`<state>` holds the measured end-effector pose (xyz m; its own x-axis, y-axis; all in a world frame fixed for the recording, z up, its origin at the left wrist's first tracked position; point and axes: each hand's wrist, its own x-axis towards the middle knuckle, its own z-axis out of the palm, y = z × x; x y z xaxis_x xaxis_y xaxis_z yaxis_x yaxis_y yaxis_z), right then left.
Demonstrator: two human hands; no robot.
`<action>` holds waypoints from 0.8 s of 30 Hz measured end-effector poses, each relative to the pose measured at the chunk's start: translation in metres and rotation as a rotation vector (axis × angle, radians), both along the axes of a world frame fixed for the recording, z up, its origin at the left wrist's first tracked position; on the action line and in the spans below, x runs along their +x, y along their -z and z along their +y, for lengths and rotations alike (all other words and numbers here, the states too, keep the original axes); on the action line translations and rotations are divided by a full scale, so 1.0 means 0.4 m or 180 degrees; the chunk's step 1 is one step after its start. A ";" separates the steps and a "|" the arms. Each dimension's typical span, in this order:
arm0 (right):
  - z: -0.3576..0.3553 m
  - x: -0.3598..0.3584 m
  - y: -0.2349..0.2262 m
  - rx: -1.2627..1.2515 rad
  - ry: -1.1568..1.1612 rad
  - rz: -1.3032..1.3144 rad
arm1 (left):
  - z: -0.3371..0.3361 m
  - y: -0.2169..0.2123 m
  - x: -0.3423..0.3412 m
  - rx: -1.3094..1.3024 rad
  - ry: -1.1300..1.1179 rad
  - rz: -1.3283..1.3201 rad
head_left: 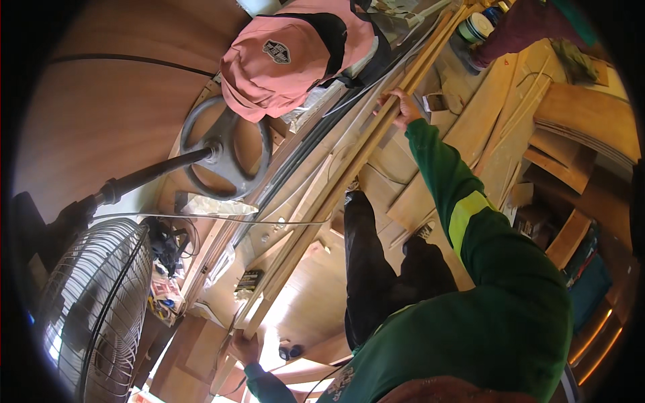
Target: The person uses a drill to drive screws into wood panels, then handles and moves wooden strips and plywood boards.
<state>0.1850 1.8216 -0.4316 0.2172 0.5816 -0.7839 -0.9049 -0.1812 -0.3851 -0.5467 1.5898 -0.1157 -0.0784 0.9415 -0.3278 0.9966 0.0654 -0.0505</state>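
Long, narrow wooden strips run diagonally from the lower left to the upper right, raised in both hands. My left hand is closed around their near end, low in the view. Farther up, with the arm stretched out, my right hand wraps the strips from the right side, its fingers curling over them. The strips lie close together, so I cannot tell exactly how many are held. Below them is a wooden floor littered with offcuts, and a small dark box sits near the left hand.
A pink backpack rests at the upper left above a grey fan base. The fan's wire cage is at lower left. Wooden boards are stacked at right. Another person's leg shows at upper right, beside a round tin.
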 end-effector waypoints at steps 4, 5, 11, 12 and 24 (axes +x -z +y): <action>0.013 -0.011 -0.033 -0.0071 0.0047 0.0124 | -0.031 -0.004 0.035 0.0760 0.0359 0.0074; 0.008 0.000 -0.030 -0.0104 0.0078 0.0098 | -0.030 0.003 0.048 0.0916 0.0485 0.0140; -0.084 0.064 0.041 -0.0224 0.0031 -0.0474 | 0.037 0.020 0.109 0.0233 0.0467 -0.0282; -0.094 0.059 0.066 -0.0250 -0.0024 -0.0592 | 0.054 0.022 0.127 0.0089 0.0498 -0.0527; -0.197 -0.034 -0.055 -0.0047 -0.0294 -0.0255 | 0.229 0.092 0.304 -0.1992 0.0078 -0.1688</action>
<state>0.1714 1.7428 -0.4095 0.2254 0.5905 -0.7749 -0.8505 -0.2687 -0.4522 -0.4250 1.6813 -0.1523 0.2529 0.5716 -0.7806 0.8991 0.1592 0.4078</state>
